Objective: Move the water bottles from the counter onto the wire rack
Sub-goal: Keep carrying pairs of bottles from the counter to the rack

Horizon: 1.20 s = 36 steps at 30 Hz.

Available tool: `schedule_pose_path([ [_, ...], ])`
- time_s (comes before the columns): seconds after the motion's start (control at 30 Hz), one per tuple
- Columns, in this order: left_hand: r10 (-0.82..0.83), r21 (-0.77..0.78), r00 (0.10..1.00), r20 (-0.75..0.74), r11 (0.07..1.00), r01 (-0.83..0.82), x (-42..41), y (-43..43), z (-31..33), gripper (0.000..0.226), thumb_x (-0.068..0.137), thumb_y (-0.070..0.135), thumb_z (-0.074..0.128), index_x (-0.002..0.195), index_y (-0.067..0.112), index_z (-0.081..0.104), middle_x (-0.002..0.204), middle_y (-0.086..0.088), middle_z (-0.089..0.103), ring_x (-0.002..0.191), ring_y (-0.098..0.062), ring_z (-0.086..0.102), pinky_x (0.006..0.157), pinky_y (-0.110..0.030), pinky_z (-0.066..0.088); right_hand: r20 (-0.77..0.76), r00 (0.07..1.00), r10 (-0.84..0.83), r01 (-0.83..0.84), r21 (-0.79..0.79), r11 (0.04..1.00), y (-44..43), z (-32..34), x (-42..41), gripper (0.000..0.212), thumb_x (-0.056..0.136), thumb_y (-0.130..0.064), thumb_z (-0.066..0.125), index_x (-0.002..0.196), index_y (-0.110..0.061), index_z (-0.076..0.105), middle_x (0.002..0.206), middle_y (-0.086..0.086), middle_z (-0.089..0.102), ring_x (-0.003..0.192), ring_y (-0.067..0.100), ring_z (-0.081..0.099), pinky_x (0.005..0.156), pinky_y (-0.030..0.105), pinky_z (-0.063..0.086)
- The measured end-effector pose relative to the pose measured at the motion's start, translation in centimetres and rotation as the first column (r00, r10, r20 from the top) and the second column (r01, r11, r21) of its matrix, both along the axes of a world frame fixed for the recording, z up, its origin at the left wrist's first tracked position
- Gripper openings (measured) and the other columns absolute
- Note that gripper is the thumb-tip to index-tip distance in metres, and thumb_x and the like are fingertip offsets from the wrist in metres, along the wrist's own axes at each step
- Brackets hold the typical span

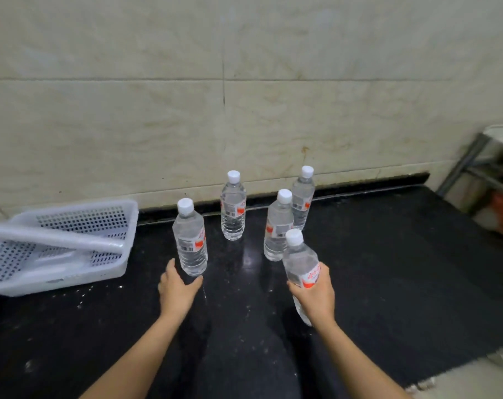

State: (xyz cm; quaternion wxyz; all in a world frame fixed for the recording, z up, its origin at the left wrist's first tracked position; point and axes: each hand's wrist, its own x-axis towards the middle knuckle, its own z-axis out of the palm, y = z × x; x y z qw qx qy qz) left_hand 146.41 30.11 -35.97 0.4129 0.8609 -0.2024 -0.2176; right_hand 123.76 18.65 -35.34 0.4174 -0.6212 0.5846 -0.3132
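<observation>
One bottle in hand, a second about to be taken; none on the rack yet.

The right hand (316, 295) has its fingers (322, 272) wrapped round a tilted water bottle (300, 262), lifted off the black bench (402, 269); the left hand (177, 289) is spread open, just short of the nearest standing bottle (191, 243), not yet gripping; three more bottles (233, 208) stand upright farther back, near the wall; a metal frame, probably the wire rack (474, 168), shows at the far right edge, partly cut off; next, I judge, the left fingers must close round the bottle's waist, then both bottles swing right; a white perforated basket (72, 246) sits at the left, clear of the path.
</observation>
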Motion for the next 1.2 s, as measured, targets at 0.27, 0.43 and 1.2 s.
schedule_pose_path([
  [0.27, -0.011, -0.204, 0.999, 0.036, 0.979, 0.018, 4.5, -5.1, 0.1, 0.105, 0.06, 0.023, 0.084, 0.143, 0.013, 0.02, 0.144, -0.017, 0.036, 0.132, -0.038, 0.032, 0.106, -0.055, 0.03, -0.031, 0.986, -0.161, 0.16, -0.037, 0.986, 1.7, -0.1, 1.1, 0.052, 0.061, -0.012, 0.079, 0.087, -0.037, 0.041, 0.092, -0.001, 0.061, 0.08, 0.016, 0.058, 0.07, 0.032, 0.045],
  [0.43, 0.125, -0.32, 0.983, -0.137, 0.933, -0.163, 4.7, -6.5, -1.1, 0.069, 0.063, 0.015, 0.08, 0.121, 0.01, 0.045, 0.122, -0.018, 0.058, 0.11, -0.037, 0.056, 0.092, -0.043, 0.043, -0.042, 0.979, -0.201, 0.199, -0.044, 0.979, 1.3, 0.4, 2.3, 0.048, 0.064, -0.01, 0.078, 0.083, -0.033, 0.04, 0.087, -0.003, 0.058, 0.074, 0.011, 0.055, 0.068, 0.03, 0.042],
  [1.2, -0.131, -0.403, 0.976, -0.175, 0.914, 0.05, -13.4, 2.2, -0.3, 0.044, 0.066, -0.002, 0.075, 0.095, 0.018, 0.048, 0.097, -0.005, 0.058, 0.091, -0.022, 0.056, 0.084, -0.035, 0.044, 0.084, 0.98, -0.18, 0.178, 0.032, 0.984, 7.2, 0.4, -13.2, 0.063, 0.068, -0.019, 0.078, 0.118, -0.016, 0.04, 0.103, -0.003, 0.052, 0.092, 0.015, 0.05, 0.081, 0.024, 0.038],
])
